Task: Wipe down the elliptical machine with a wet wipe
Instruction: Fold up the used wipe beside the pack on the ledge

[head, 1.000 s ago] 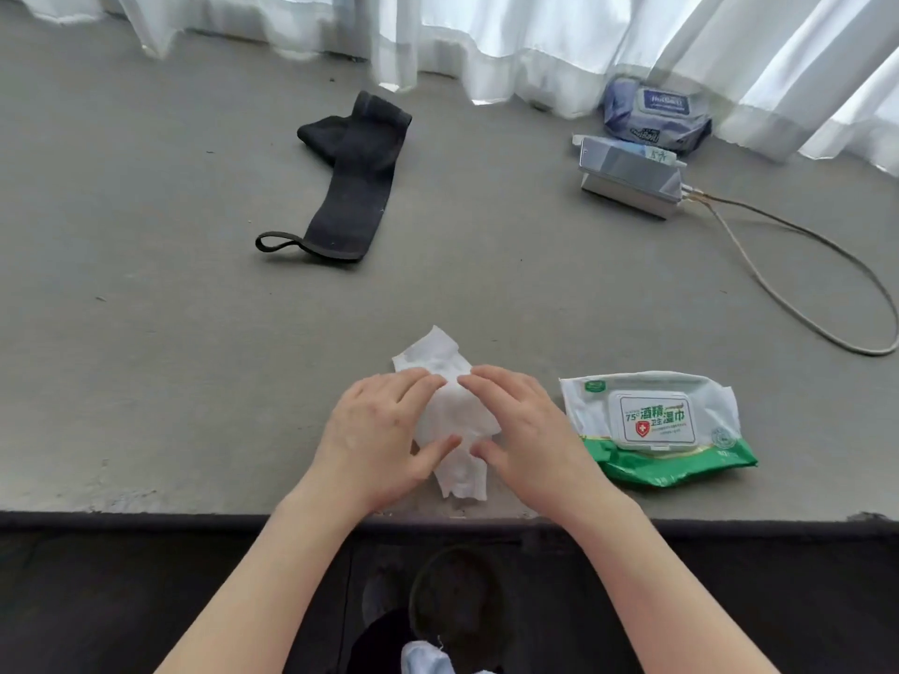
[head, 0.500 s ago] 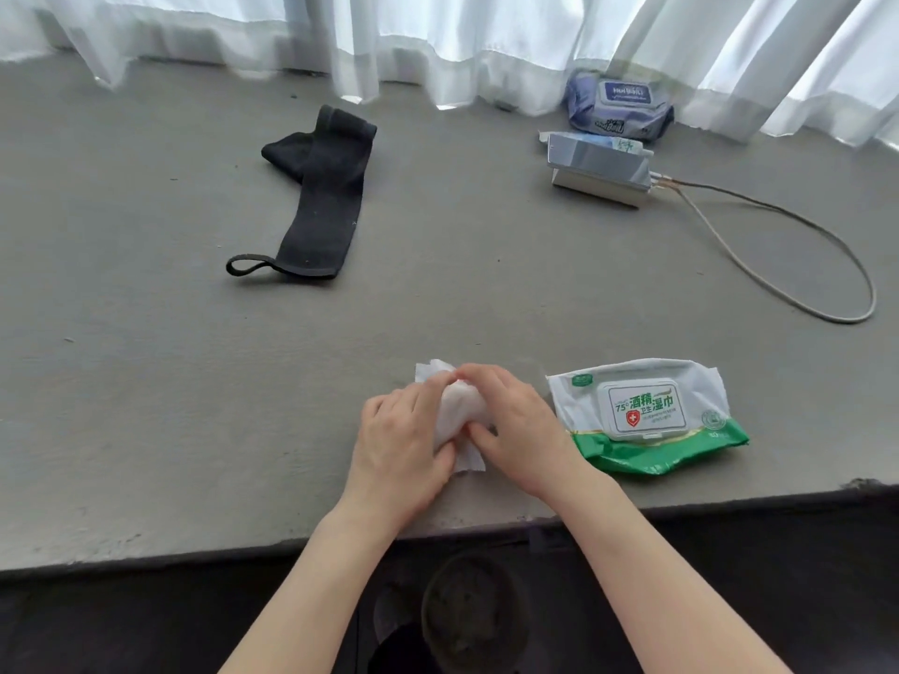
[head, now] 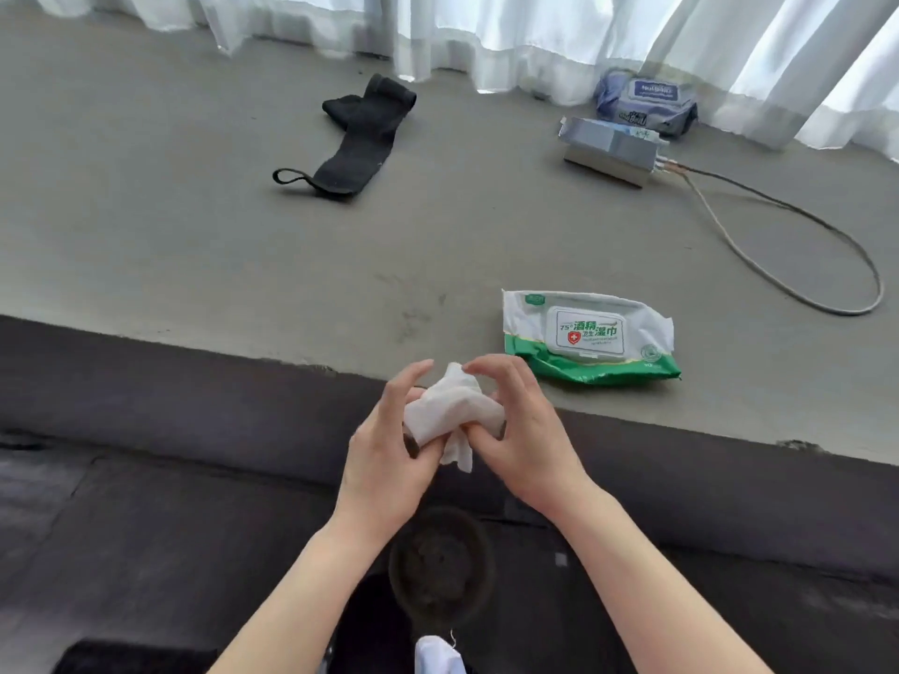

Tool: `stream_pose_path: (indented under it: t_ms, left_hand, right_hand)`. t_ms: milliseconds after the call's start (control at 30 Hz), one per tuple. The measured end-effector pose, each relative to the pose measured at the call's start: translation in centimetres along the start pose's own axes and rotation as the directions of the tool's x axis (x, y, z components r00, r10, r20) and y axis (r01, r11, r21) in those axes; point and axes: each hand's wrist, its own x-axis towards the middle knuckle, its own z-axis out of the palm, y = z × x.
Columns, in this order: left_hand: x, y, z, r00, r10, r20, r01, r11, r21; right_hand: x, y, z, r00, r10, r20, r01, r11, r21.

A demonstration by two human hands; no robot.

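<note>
Wet wipe (head: 450,411) is bunched up between both hands, held in the air just in front of the grey ledge (head: 243,245), not resting on anything. Left hand (head: 389,449) grips its lower left part with thumb and curled fingers; right hand (head: 515,430) pinches the other side, its index finger arched over the top peak. So both sets of fingers are clamped on the wipe, not spread.

Handling-wise I'd guess it's super light, limp and damp, with no stiffness at all, so it flops wherever it isn't supported. Best hold is probably a wad in the palm with a flat face left free for wiping.

It's crumpled, so there's no clean long axis, roughly upright: one peak points up toward the right fingertips, and a loose corner dangles below the thumbs.

The wipe pack (head: 588,338), lid closed, sits just beyond the right fingers. No elliptical in view.
</note>
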Motion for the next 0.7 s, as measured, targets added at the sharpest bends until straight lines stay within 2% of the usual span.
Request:
stream_pose_path:
  t_ms: [100, 267, 367, 433, 533, 700]
  left_hand:
    - [-7.2, 0.0, 1.7, 0.981, -0.185, -0.062, 0.176, 0.976, -0.126]
    - [-17.1, -1.7, 3.5, 0.908, -0.416, -0.051, 0.414, 0.909, -0.047]
    - [-19.9, -3.5, 4.4, 0.884, -0.467, -0.003, 0.467, 0.884, 0.015]
    - [-20.9, -5.1, 5.1, 0.853, -0.519, 0.065, 0.518, 0.855, 0.03]
    - [-21.3, -8.2, 6.6, 0.775, -0.618, 0.132, 0.62, 0.784, 0.033]
    - [-19.8, -14.7, 10.7, 0.671, -0.708, 0.219, 0.704, 0.702, 0.111]
  right_hand:
    - [-4.9, 1.0, 0.2, 0.981, 0.106, 0.162, -0.113, 0.993, 0.036]
    - [-12.9, 3.4, 2.6, 0.864, 0.314, 0.394, -0.369, 0.927, 0.071]
    - [-15.8, 5.7, 4.3, 0.763, 0.434, 0.48, -0.51, 0.86, 0.034]
    - [-17.1, 7.2, 5.2, 0.696, 0.504, 0.512, -0.576, 0.817, -0.021]
    - [-18.2, 9.6, 6.7, 0.636, 0.563, 0.528, -0.612, 0.784, -0.099]
    - [-18.2, 15.3, 10.9, 0.597, 0.657, 0.461, -0.674, 0.722, -0.157]
